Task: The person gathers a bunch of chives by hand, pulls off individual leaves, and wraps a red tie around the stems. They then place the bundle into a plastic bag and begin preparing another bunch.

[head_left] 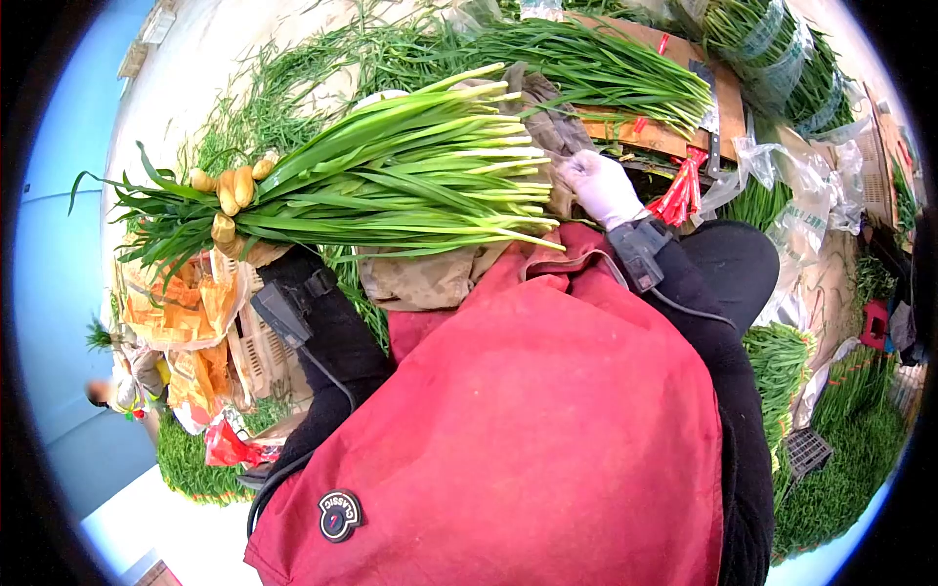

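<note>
A thick bunch of Chinese chives [410,171] lies across my lap, pale cut ends to the right and leaf tips to the left. My left hand [233,200], its fingers covered in yellowish wraps, is wrapped round the leafy end. My right hand [598,186], in a white glove, is closed just right of the pale ends, beside a grey-brown cloth [562,117]. What it pinches, if anything, is hidden. A red apron [547,391] covers my front.
More chives [606,73] rest on a wooden board [728,107] ahead. Red ties [681,186] hang at its near edge, beside an upright metal strip [711,117]. Plastic-wrapped bundles [782,59] stand far right. Orange sacks [181,303] lie left; a person [127,386] is beyond.
</note>
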Tool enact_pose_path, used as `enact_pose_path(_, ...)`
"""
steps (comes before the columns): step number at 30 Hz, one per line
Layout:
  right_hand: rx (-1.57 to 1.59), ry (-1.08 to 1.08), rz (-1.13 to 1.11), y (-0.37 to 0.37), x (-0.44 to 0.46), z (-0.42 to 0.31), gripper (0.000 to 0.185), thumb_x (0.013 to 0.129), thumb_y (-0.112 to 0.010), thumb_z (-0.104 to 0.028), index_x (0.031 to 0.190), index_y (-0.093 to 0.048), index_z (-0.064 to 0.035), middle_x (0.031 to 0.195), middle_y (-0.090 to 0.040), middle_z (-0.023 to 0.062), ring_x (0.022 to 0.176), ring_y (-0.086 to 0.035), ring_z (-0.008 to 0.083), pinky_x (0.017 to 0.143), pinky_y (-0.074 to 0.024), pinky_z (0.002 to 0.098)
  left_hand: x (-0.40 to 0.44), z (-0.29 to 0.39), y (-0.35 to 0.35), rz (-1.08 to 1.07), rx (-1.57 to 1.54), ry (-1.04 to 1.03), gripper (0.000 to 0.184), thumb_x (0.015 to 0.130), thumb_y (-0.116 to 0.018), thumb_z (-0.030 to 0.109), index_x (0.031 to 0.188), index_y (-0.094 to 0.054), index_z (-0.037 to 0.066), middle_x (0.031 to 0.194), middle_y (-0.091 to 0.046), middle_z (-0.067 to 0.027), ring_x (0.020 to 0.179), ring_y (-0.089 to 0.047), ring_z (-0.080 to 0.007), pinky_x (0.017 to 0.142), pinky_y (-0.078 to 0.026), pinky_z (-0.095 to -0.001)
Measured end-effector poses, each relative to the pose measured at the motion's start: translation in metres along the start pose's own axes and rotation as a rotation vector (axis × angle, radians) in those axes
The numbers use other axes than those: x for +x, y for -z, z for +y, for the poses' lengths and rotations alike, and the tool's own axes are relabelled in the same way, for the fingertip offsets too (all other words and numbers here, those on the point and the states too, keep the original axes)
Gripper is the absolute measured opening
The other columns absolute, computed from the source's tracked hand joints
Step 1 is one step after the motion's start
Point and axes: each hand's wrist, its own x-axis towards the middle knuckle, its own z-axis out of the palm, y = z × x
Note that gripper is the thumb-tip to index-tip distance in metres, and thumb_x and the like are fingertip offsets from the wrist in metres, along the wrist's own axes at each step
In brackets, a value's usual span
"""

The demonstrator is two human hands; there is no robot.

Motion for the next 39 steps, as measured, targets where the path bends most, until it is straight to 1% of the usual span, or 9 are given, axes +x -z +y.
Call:
enact_pose_path(3,-0.093,-0.095,-0.125,0.023,-0.009,0.005,0.026,0.086,-0.062,-0.032,0.093,-0.068,-0.0073,0.087,-0.067,0.0173,0.084,-0.065,0.0332,0.075,-0.0499,0.0401,-0.002,0.0,0.001,0.025,-0.001,-0.007,0.051,0.078,-0.065,0.011,0.128,-0.053,0.01,0.086,-0.05,0.0042,0.089,-0.051,-0.0111,0.103,-0.035,-0.0377)
enact_pose_path(7,0.634,-0.064,-0.237,0.03,-0.023,-0.043,0.034,0.085,-0.071,-0.025,0.106,-0.066,0.0016,0.09,-0.066,0.0022,0.08,-0.057,0.0089,0.073,-0.0471,0.0256,-0.003,-0.002,-0.008,0.102,0.019,-0.018,0.042,0.076,-0.067,0.011,0.117,-0.056,0.009,0.084,-0.051,0.0043,0.088,-0.051,-0.011,0.102,-0.036,-0.0377)
enact_pose_path(14,1.151,-0.216,-0.415,-0.007,-0.009,-0.046,0.028,0.085,-0.07,-0.015,0.108,-0.059,-0.0028,0.099,-0.064,0.0031,0.088,-0.061,0.0112,0.081,-0.0485,0.0264,-0.002,0.002,0.001,0.131,-0.027,0.005,0.02,0.075,-0.069,0.011,0.087,-0.054,0.012,0.082,-0.051,0.0052,0.086,-0.052,-0.0107,0.1,-0.037,-0.0361)
enact_pose_path(18,1.262,-0.26,-0.503,0.008,-0.021,-0.07,0.031,0.088,-0.067,-0.015,0.114,-0.058,-0.0028,0.106,-0.065,0.0051,0.096,-0.062,0.0136,0.086,-0.0493,0.0292,-0.001,0.002,-0.002,0.109,-0.016,0.006,0.019,0.076,-0.068,0.011,0.089,-0.055,0.012,0.083,-0.052,0.0054,0.086,-0.052,-0.0109,0.1,-0.036,-0.0367)
enact_pose_path(26,1.274,-0.25,-0.276,-0.018,-0.018,-0.08,0.021,0.085,-0.069,-0.013,0.101,-0.067,-0.0006,0.095,-0.069,0.0053,0.085,-0.064,0.0144,0.079,-0.0501,0.0293,-0.004,0.003,0.006,0.12,-0.063,0.036,0.031,0.075,-0.068,0.011,0.105,-0.058,0.011,0.085,-0.052,0.0051,0.087,-0.051,-0.012,0.102,-0.035,-0.0389)
enact_pose_path(31,1.108,-0.157,-0.031,-0.021,-0.014,-0.074,0.008,0.078,-0.069,-0.006,0.086,-0.068,-0.0022,0.082,-0.067,0.0039,0.073,-0.06,0.0125,0.071,-0.0481,0.0273,-0.001,0.004,-0.005,0.122,0.0,0.002,0.02,0.073,-0.068,0.01,0.089,-0.055,0.013,0.084,-0.051,0.0033,0.085,-0.052,-0.0134,0.101,-0.036,-0.0384)
enact_pose_path(34,0.887,-0.352,-0.099,0.003,-0.01,-0.047,0.005,0.079,-0.066,-0.008,0.078,-0.066,-0.0034,0.076,-0.063,0.0026,0.075,-0.058,0.0108,0.072,-0.0457,0.0246,-0.002,0.003,0.001,0.106,-0.015,-0.005,0.037,0.075,-0.067,0.009,0.11,-0.058,0.011,0.083,-0.051,0.0039,0.085,-0.051,-0.0124,0.101,-0.036,-0.0382)
enact_pose_path(37,0.61,0.001,0.141,0.002,-0.006,0.006,0.004,0.079,-0.063,-0.004,0.076,-0.064,-0.0032,0.076,-0.064,0.0019,0.071,-0.059,0.0114,0.068,-0.0479,0.0252,-0.003,0.002,0.0,0.107,-0.028,-0.001,0.038,0.075,-0.067,0.009,0.112,-0.058,0.009,0.083,-0.051,0.0038,0.086,-0.051,-0.0121,0.102,-0.035,-0.0383)
enact_pose_path(39,0.603,0.022,0.06,0.016,-0.015,0.0,0.006,0.082,-0.063,-0.005,0.084,-0.067,-0.0012,0.079,-0.065,0.003,0.073,-0.059,0.0108,0.068,-0.0477,0.0247,-0.001,0.002,-0.005,0.1,-0.018,0.014,0.029,0.075,-0.066,0.01,0.102,-0.057,0.01,0.083,-0.05,0.0036,0.087,-0.051,-0.012,0.102,-0.035,-0.0382)
